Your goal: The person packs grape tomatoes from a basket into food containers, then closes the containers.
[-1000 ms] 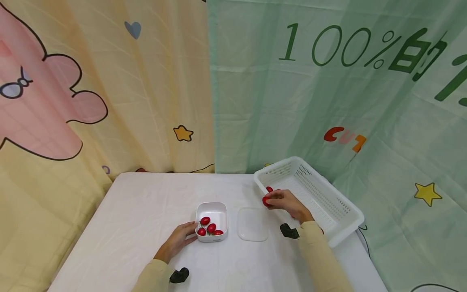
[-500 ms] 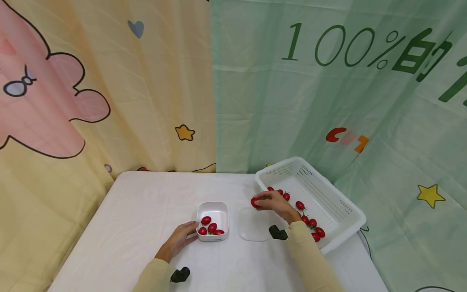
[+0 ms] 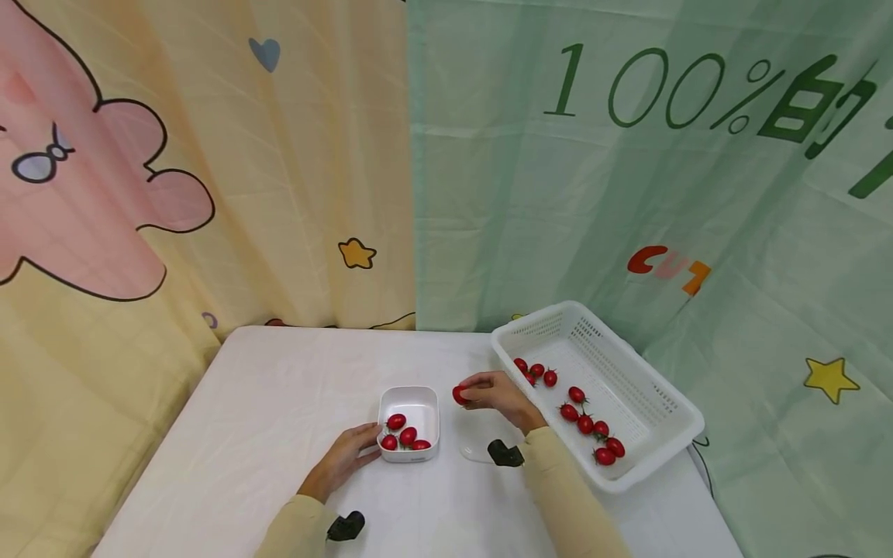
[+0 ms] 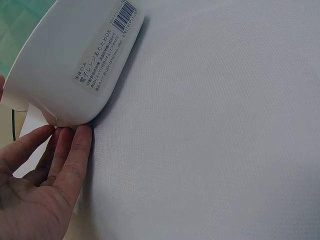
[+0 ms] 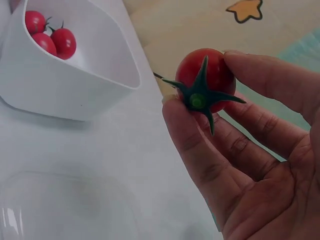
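My right hand [image 3: 497,397] pinches a red cherry tomato [image 5: 207,75] between thumb and fingertips, its green star-shaped stem showing in the right wrist view. It is in the air just right of a small white square container [image 3: 410,401]. Several cherry tomatoes [image 3: 408,436] lie inside that container. At its left side, my left hand [image 3: 345,457] touches the outer wall with mostly straight fingers. The left wrist view shows those fingertips [image 4: 82,132] against the container's lower corner, beside a printed label [image 4: 105,47].
A clear lid [image 3: 474,446] lies on the white table [image 3: 293,387], partly under the right hand. At the right stands a white perforated basket [image 3: 649,403] with several loose cherry tomatoes [image 3: 584,424]. Curtains [image 3: 481,256] hang behind the table.
My right hand has carried the cherry tomato left, away from the basket and over the lid toward the container. The left hand stays at the container. More tomatoes in the basket are uncovered.
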Available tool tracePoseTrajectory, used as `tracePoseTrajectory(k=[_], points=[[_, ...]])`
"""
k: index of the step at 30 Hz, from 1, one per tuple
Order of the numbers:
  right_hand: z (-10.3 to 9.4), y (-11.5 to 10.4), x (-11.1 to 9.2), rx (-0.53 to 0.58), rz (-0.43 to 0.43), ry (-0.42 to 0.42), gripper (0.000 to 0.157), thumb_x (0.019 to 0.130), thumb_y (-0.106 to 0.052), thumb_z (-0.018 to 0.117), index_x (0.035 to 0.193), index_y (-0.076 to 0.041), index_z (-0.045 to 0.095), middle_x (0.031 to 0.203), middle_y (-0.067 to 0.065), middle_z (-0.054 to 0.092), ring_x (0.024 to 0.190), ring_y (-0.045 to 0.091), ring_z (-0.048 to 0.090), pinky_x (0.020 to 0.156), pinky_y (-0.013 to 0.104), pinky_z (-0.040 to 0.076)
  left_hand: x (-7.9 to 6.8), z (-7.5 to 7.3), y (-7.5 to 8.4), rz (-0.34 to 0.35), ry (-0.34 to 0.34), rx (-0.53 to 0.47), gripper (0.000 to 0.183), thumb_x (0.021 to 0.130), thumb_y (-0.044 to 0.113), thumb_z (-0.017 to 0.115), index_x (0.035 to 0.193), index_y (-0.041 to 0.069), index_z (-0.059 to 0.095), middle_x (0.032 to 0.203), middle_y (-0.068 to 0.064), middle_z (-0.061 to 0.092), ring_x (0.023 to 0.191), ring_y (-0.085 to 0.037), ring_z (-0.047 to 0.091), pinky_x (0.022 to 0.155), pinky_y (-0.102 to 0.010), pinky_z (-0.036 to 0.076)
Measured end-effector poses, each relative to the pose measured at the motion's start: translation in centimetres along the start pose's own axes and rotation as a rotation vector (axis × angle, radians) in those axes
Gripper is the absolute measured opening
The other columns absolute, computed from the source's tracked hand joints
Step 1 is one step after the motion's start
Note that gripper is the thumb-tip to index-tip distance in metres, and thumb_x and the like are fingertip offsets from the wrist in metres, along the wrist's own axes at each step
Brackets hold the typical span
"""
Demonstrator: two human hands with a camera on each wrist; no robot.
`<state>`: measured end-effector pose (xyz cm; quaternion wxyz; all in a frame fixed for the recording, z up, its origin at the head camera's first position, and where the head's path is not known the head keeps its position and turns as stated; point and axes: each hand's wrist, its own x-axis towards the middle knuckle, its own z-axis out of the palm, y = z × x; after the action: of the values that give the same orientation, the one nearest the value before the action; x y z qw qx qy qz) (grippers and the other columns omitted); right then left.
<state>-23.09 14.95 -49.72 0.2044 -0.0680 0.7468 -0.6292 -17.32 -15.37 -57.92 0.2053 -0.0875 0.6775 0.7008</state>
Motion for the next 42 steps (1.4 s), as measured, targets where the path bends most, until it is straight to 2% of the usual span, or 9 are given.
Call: tracePoseTrajectory(k=[8, 13, 20, 25, 32, 42], points=[[2.1, 0.8, 1.3, 0.003, 0.028, -0.018, 0.029, 0.089, -0.013, 0.069, 0.11, 0.005, 0.065, 0.102, 0.014, 0.07, 0.088, 0.026, 0.069, 0.084, 0.036, 0.057, 0.0, 0.0, -0.1, -0.007, 0.009, -0.006, 0.056, 0.1, 0.028, 0.053, 0.137, -0.012, 0.041, 0.134, -0.026, 0.049, 0.119, -0.035, 0.051, 0.101, -0.048, 0.046], [3.0, 1.2, 1.8, -0.006, 0.015, -0.038, 0.027, 0.09, -0.013, 0.069, 0.11, 0.004, 0.065, 0.101, 0.014, 0.07, 0.087, 0.023, 0.068, 0.085, 0.036, 0.057, 0.1, -0.1, -0.1, 0.0, 0.004, -0.012, 0.056, 0.1, 0.028, 0.053, 0.136, -0.012, 0.041, 0.134, -0.025, 0.049, 0.119, -0.034, 0.051, 0.1, -0.047, 0.046], [4.2, 1.0, 1.8, -0.007, 0.037, -0.031, 0.026, 0.09, -0.012, 0.069, 0.11, 0.003, 0.066, 0.101, 0.011, 0.07, 0.086, 0.02, 0.067, 0.085, 0.035, 0.057, 0.2, -0.1, 0.0, -0.008, 0.011, -0.01, 0.057, 0.099, 0.029, 0.055, 0.136, -0.012, 0.041, 0.134, -0.025, 0.049, 0.119, -0.035, 0.051, 0.099, -0.047, 0.047], [4.5, 1.2, 1.7, -0.001, 0.043, -0.035, 0.029, 0.089, -0.01, 0.068, 0.113, 0.007, 0.064, 0.099, 0.011, 0.07, 0.086, 0.022, 0.068, 0.084, 0.035, 0.057, 0.1, 0.0, 0.0, -0.004, 0.009, -0.005, 0.057, 0.099, 0.029, 0.054, 0.137, -0.012, 0.04, 0.135, -0.026, 0.048, 0.121, -0.038, 0.05, 0.1, -0.048, 0.046], [3.6, 1.4, 1.5, -0.053, 0.056, 0.01, 0.03, 0.092, -0.013, 0.066, 0.114, 0.006, 0.063, 0.099, 0.011, 0.069, 0.087, 0.023, 0.067, 0.084, 0.036, 0.057, 0.1, 0.1, 0.0, 0.001, 0.008, 0.002, 0.057, 0.1, 0.029, 0.053, 0.137, -0.012, 0.04, 0.136, -0.026, 0.047, 0.121, -0.038, 0.049, 0.1, -0.047, 0.047], [-0.2, 0.7, 0.1, -0.035, 0.021, 0.068, 0.035, 0.094, -0.016, 0.063, 0.118, 0.01, 0.059, 0.104, 0.013, 0.069, 0.095, 0.033, 0.067, 0.084, 0.037, 0.057, 0.0, -0.1, 0.2, 0.002, -0.008, 0.005, 0.06, 0.099, 0.03, 0.054, 0.138, -0.013, 0.037, 0.137, -0.028, 0.045, 0.124, -0.041, 0.046, 0.101, -0.049, 0.045]])
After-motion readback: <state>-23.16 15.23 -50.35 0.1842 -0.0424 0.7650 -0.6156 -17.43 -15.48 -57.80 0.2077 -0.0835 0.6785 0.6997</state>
